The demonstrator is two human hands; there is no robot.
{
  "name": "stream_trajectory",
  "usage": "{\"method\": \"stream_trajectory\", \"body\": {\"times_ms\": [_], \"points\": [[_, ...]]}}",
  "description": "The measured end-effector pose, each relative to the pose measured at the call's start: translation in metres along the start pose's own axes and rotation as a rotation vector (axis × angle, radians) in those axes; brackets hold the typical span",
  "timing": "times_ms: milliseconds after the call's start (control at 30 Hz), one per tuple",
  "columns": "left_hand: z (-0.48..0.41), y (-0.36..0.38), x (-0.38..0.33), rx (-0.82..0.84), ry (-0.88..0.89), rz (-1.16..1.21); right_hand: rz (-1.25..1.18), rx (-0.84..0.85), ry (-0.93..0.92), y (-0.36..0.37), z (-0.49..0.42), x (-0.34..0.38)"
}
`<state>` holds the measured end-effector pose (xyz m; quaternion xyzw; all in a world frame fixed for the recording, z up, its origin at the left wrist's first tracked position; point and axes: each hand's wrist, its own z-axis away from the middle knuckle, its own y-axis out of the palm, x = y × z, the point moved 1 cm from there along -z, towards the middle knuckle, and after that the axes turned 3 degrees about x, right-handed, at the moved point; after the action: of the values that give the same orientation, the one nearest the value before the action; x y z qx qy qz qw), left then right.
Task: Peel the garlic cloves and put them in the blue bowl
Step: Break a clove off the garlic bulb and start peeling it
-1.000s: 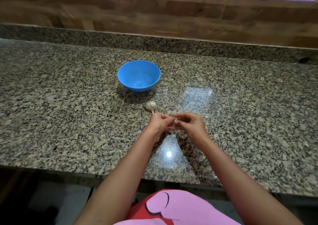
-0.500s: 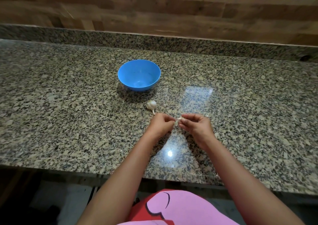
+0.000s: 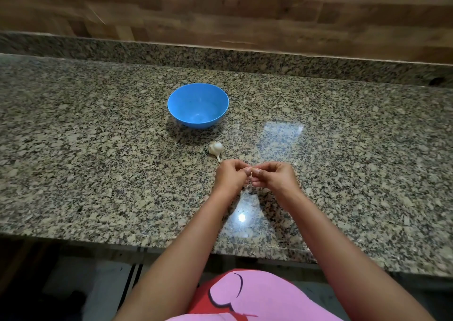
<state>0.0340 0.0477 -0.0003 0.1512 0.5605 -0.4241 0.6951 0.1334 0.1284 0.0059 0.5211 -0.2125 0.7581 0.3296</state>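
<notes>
blue bowl (image 3: 198,105): empty on the tabletop (image 3: 98,163), beyond the hands, within reach for drops.
garlic bulb (image 3: 216,148): lying nearby as supply.
left hand (image 3: 231,176): pinching the clove (image 3: 252,169), steadying it.
right hand (image 3: 274,177): pinching it too, likely stripping skin.

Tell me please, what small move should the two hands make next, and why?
Probably pull more skin off the small garlic clove pinched between the left hand and the right hand. It is mostly hidden by the fingers, so whether it is peeled cannot be told. The round blue plastic bowl looks empty, and the white garlic bulb lies on the speckled granite counter.
</notes>
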Motion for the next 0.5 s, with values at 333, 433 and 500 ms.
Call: {"method": "stream_trajectory", "body": {"times_ms": [333, 433, 500], "points": [[-0.001, -0.013, -0.015, 0.183, 0.053, -0.045, -0.143, 0.017, -0.014, 0.000, -0.001, -0.001], [-0.002, -0.014, -0.016, 0.175, 0.082, -0.065, -0.254, 0.006, -0.001, 0.000, 0.001, -0.001], [-0.002, -0.013, -0.016, 0.168, 0.102, -0.098, -0.277, 0.009, -0.013, 0.001, 0.002, -0.002]]}}
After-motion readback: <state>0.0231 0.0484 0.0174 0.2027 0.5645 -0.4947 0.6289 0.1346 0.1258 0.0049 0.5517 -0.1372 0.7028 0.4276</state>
